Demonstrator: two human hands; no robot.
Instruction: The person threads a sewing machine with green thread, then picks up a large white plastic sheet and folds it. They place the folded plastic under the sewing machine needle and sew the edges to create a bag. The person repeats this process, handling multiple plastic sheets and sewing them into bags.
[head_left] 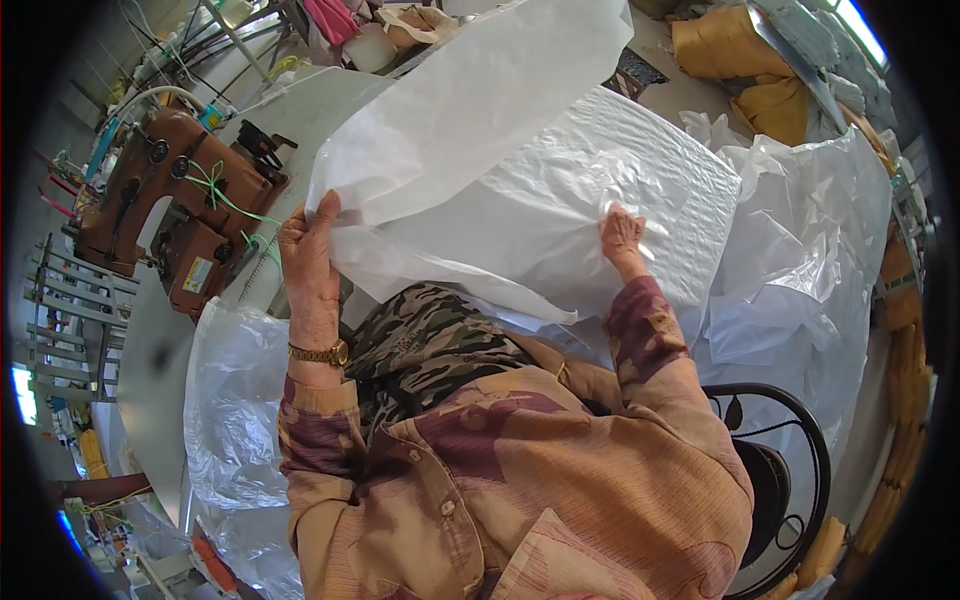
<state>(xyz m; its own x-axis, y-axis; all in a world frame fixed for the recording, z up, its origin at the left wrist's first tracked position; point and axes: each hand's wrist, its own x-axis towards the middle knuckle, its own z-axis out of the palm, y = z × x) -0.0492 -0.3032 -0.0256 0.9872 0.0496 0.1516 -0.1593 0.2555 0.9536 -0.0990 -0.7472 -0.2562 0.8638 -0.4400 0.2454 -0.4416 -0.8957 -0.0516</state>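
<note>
A thin white plastic sheet (470,105) is raised and folded over, its far end rising past the table's edge. My left hand (312,240) pinches its near left edge between thumb and fingers, beside the sewing machine. Below it lies a flat stack of white, wrinkled plastic sheets or bags (685,165) across my lap. On the stack, my right hand (624,235) is closed in a fist-like grip, and creases spread out from its fingers. What exactly it grips is partly hidden by the fingers.
A brown industrial sewing machine (140,190) with green thread stands on a grey table (150,390) at left. Clear plastic (235,400) hangs by my left arm. More crumpled plastic (800,240) fills the right side. A black metal chair (822,450) is behind my right elbow.
</note>
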